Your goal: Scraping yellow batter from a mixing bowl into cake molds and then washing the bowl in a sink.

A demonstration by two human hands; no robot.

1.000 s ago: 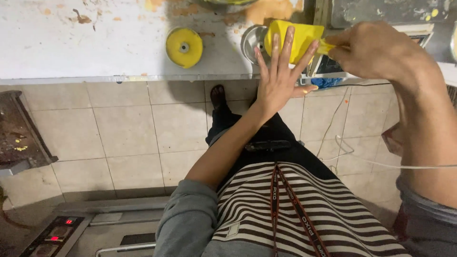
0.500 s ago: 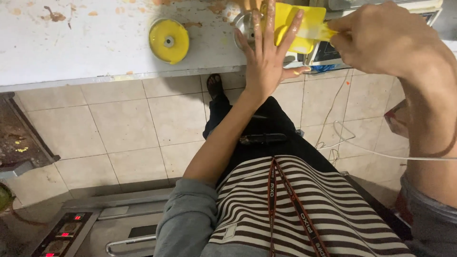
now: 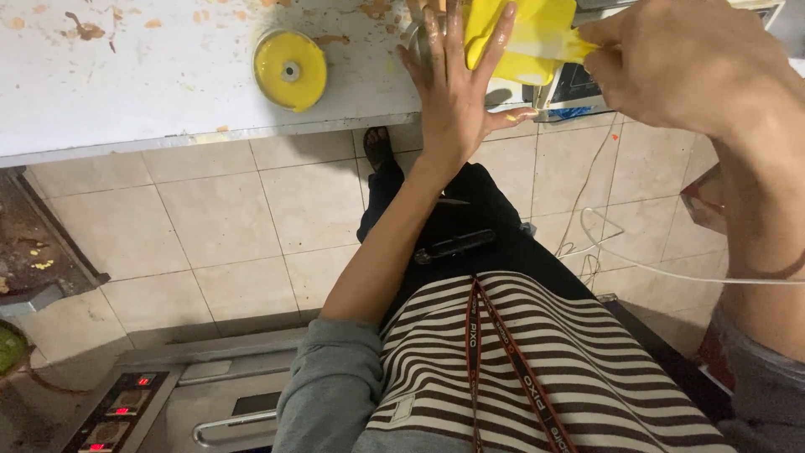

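My left hand [image 3: 457, 88] is held flat with fingers spread, palm against the underside of a yellow scraper blade [image 3: 520, 38] at the top of the view. My right hand [image 3: 683, 63] grips the scraper's handle end from the right, fingers closed around it. Both hands hover over the near edge of a stained white counter [image 3: 151, 101]. A metal bowl sits partly hidden behind my left fingers. A round yellow lid [image 3: 290, 70] lies on the counter to the left of my left hand.
Beige tiled floor [image 3: 218, 226] lies below. A steel appliance with red indicator lights [image 3: 126, 403] stands at the lower left. A dark tray with scraps [image 3: 33, 252] is at the left edge. A white cable [image 3: 637, 264] trails at the right.
The view has shifted so the counter and hands sit higher in frame. My left hand stays flat against the yellow scraper, and my right hand keeps its grip.
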